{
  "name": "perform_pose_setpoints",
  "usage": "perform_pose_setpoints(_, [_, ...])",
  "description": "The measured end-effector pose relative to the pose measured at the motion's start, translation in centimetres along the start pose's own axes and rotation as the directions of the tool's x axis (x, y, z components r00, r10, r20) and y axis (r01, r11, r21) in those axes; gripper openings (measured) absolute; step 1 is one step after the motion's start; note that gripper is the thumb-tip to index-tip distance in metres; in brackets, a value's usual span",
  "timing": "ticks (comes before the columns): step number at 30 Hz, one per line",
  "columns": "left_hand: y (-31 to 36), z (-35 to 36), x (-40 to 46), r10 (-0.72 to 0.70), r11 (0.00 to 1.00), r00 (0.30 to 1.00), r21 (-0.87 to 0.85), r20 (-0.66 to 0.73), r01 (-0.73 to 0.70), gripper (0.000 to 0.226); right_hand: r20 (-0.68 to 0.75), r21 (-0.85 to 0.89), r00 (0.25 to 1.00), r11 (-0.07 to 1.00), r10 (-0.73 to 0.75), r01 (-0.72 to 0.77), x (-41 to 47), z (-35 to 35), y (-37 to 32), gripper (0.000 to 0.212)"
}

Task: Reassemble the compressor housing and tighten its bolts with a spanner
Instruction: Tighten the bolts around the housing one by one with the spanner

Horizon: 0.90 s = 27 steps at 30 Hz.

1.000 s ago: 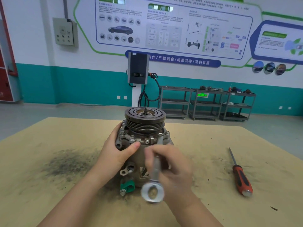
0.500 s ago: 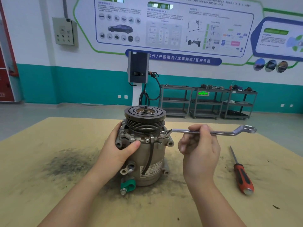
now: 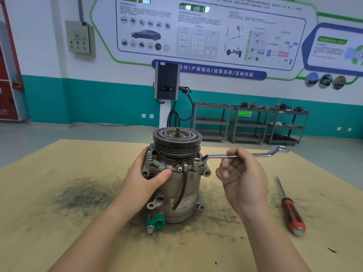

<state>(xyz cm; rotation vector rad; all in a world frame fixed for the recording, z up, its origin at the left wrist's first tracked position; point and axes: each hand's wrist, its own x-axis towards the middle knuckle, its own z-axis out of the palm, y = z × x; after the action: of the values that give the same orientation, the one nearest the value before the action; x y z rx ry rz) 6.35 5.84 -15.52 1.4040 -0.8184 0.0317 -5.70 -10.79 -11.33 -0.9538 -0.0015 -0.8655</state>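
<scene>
head | compressor (image 3: 176,179) upright mid-table (image 3: 59,242), left hand (image 3: 145,179) wrapped round its flange | right hand (image 3: 242,176) curled on spanner (image 3: 245,155) — swung from front to compressor's right, head on flange bolt (image 3: 197,160) — tightening under way | screwdriver (image 3: 292,213) farther right

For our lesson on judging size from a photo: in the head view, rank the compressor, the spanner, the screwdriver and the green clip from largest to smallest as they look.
1. compressor
2. spanner
3. screwdriver; it lies nearer the camera and foreshortened, so its rank against the spanner is unsure
4. green clip
</scene>
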Motion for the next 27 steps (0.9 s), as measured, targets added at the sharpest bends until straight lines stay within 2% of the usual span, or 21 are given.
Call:
perform_pose_setpoints(4, [0.1,0.1,0.0,0.014,1.000,1.000,-0.002,0.001,-0.014,0.049,-0.006,-0.034,1.000,0.999,-0.024,0.024,0.1,-0.1,0.5,0.043])
perform_pose_setpoints(9, [0.1,0.1,0.0,0.029,1.000,1.000,-0.005,0.013,-0.028,0.048,0.003,-0.156,0.995,0.983,-0.099,0.099,-0.2,-0.2,0.6,0.051])
perform_pose_setpoints(11, [0.1,0.2,0.0,0.036,0.999,0.999,-0.004,0.008,-0.036,0.048,-0.057,-0.113,0.995,0.991,-0.077,0.070,-0.2,-0.2,0.8,0.050])
perform_pose_setpoints(13, [0.1,0.2,0.1,0.036,0.999,0.999,-0.009,0.005,-0.036,0.049,-0.104,0.009,0.993,0.999,-0.048,0.050,-0.3,-0.2,1.2,0.050])
perform_pose_setpoints(15, [0.1,0.2,0.1,0.035,0.999,0.999,-0.013,0.006,-0.034,0.049,-0.089,0.008,0.984,0.988,-0.152,0.153,-0.9,-0.1,1.5,0.046])
perform_pose_setpoints(17, [0.0,0.2,0.1,0.032,0.999,0.999,-0.006,0.003,-0.032,0.050,-0.007,-0.213,0.918,0.898,-0.396,0.386,-2.1,0.0,2.1,0.038])
perform_pose_setpoints(19, [0.0,0.1,0.1,0.022,1.000,1.000,0.001,0.001,-0.022,0.050,0.145,-0.412,0.787,0.687,-0.600,0.599,-3.5,0.5,3.0,0.037])
perform_pose_setpoints(20, [-0.2,0.1,0.1,0.030,1.000,1.000,0.002,0.000,-0.030,0.051,0.249,-0.461,0.715,0.569,-0.654,0.681,-4.1,0.9,3.7,0.036])
perform_pose_setpoints(22, [-0.5,0.1,0.3,0.052,0.999,0.999,0.003,-0.006,-0.052,0.053,0.459,-0.473,0.596,0.386,-0.659,0.792,-4.9,1.9,4.9,0.019])
perform_pose_setpoints(24, [-0.9,0.0,0.5,0.048,0.999,0.999,-0.014,-0.011,-0.048,0.060,0.541,-0.484,0.605,0.372,-0.584,0.792,-5.1,2.5,5.3,0.006])
perform_pose_setpoints(25, [-1.0,0.0,0.6,0.037,0.999,0.999,-0.019,-0.012,-0.037,0.062,0.547,-0.496,0.619,0.378,-0.563,0.782,-5.0,2.6,5.2,0.009])
perform_pose_setpoints(27, [-1.0,0.0,0.6,0.040,0.999,0.999,-0.006,-0.003,-0.040,0.060,0.567,-0.504,0.590,0.324,-0.575,0.801,-4.7,2.3,4.8,0.014])
